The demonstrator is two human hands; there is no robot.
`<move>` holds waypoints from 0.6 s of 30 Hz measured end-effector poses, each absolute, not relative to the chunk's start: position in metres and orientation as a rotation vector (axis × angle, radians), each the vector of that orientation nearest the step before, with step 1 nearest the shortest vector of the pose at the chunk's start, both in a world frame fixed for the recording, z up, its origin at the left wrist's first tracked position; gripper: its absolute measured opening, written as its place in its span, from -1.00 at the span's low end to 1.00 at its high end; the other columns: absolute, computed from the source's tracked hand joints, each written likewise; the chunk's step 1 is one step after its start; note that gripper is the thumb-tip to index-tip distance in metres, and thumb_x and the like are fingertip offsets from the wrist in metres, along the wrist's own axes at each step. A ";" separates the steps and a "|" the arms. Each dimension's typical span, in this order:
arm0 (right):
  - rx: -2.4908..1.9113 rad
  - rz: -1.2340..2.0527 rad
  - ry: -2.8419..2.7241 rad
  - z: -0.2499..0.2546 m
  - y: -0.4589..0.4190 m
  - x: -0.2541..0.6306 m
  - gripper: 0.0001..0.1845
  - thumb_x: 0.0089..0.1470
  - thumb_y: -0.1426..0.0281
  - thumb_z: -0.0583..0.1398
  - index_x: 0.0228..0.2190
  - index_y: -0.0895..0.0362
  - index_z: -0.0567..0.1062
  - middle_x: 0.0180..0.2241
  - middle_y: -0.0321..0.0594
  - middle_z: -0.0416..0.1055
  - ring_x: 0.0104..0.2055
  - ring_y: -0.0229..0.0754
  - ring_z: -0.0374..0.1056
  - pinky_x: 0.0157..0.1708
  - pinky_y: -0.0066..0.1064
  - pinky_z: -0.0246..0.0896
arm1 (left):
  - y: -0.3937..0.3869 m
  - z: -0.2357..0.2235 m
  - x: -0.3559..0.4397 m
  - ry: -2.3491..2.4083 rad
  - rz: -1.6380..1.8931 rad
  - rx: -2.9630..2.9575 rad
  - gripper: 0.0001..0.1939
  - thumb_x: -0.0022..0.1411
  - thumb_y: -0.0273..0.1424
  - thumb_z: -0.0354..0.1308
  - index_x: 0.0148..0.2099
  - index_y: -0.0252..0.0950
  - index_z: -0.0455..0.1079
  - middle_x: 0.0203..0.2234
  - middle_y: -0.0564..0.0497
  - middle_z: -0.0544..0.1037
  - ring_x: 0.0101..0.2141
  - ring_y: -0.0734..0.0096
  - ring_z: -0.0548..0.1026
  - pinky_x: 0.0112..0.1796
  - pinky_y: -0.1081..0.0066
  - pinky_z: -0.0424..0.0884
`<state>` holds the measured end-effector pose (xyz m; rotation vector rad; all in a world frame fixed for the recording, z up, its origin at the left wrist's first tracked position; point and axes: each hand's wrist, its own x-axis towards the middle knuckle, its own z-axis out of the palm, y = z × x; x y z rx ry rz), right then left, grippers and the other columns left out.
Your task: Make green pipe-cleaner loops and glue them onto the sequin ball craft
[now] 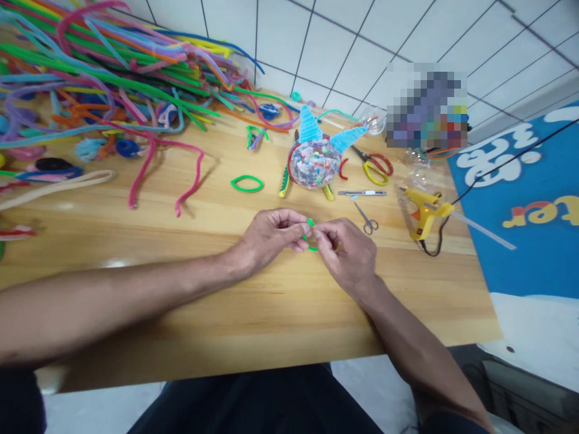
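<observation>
Between my fingertips is a short green pipe cleaner [313, 248], bent into a loop and partly hidden by the fingers. My left hand [277, 236] pinches one side of it. From the other side my right hand [346, 250] is closed on the same piece, thumb and forefinger together. A green pipe cleaner bent into a pointed oval [246, 191] lies on the table to the left, just beyond my hands. Straight ahead stands a round ornament [315, 163] filled with coloured bits, with two blue pipe-cleaner ears and green-and-yellow feet.
A big heap of coloured pipe cleaners [149, 66] covers the back left of the wooden table [253, 319]. Right of the ornament lie red-and-yellow scissors [377, 169], a craft knife [362, 193] and small scissors [368, 224]. A yellow glue gun [425, 212] with its cord rests near the right edge.
</observation>
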<state>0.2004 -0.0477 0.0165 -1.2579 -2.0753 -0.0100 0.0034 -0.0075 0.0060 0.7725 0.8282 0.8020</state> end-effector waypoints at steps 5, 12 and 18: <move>-1.255 -0.001 -2.075 0.017 -0.049 0.200 -0.86 0.38 0.49 0.26 -0.23 0.02 0.59 -0.40 -0.35 0.61 -0.46 -0.26 0.44 -0.42 -0.40 0.31 | -0.008 0.006 0.003 0.819 0.807 0.794 -0.44 -0.12 -0.13 0.73 -0.22 -0.35 0.61 -0.41 0.04 0.70 -0.46 0.44 0.66 -0.35 0.43 0.62; -1.257 0.001 -2.072 0.018 -0.048 0.200 -0.84 0.35 0.52 0.27 -0.22 0.01 0.59 -0.37 -0.34 0.64 -0.45 -0.26 0.45 -0.42 -0.39 0.30 | -0.008 0.004 0.003 0.823 0.800 0.797 -0.45 -0.09 -0.15 0.72 -0.20 -0.35 0.60 -0.41 0.04 0.71 -0.45 0.42 0.67 -0.34 0.42 0.63; -1.265 0.008 -2.080 0.018 -0.049 0.200 -0.84 0.35 0.52 0.28 -0.25 0.00 0.57 -0.41 -0.37 0.60 -0.44 -0.26 0.46 -0.40 -0.40 0.32 | -0.007 0.003 0.003 0.819 0.801 0.797 -0.44 -0.11 -0.14 0.73 -0.20 -0.34 0.60 -0.41 0.03 0.71 -0.45 0.41 0.67 -0.34 0.40 0.63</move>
